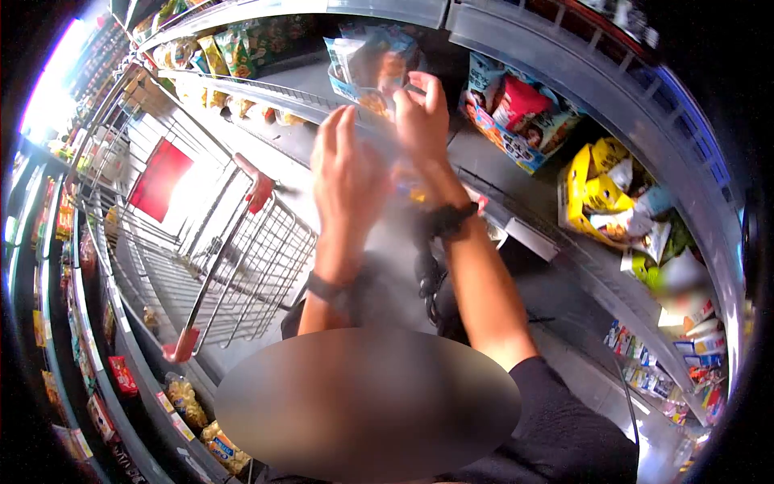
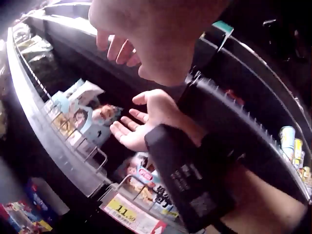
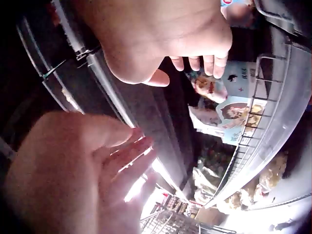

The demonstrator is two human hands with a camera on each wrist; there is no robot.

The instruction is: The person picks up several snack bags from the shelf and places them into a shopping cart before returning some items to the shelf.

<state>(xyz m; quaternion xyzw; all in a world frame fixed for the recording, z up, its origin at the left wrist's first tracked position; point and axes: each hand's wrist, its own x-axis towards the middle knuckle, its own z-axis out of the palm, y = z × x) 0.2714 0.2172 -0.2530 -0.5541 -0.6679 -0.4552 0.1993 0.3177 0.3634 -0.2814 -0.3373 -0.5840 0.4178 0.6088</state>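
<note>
Both hands are raised before a store shelf, holding nothing visible. In the head view the left hand [image 1: 348, 173] is blurred, fingers pointing up; the right hand [image 1: 422, 121] is beside it with fingers slightly bent, close to a light-blue box of snack packs [image 1: 343, 81]. The left wrist view has the left hand [image 2: 151, 39] above and the right hand [image 2: 148, 119] palm up, near the blue box [image 2: 87, 117]. From the right wrist, the right hand [image 3: 165, 39] shows loosely bent fingers over the box [image 3: 239, 92], and the left hand [image 3: 83, 170] is at lower left.
A wire shopping cart [image 1: 242, 266] with red handle parts stands at the left. More snack boxes, one blue [image 1: 524, 121] and one yellow [image 1: 601, 194], sit on the shelf at right. A wire rail and a price tag [image 2: 129, 214] line the shelf edge. Stocked shelves run along the far left.
</note>
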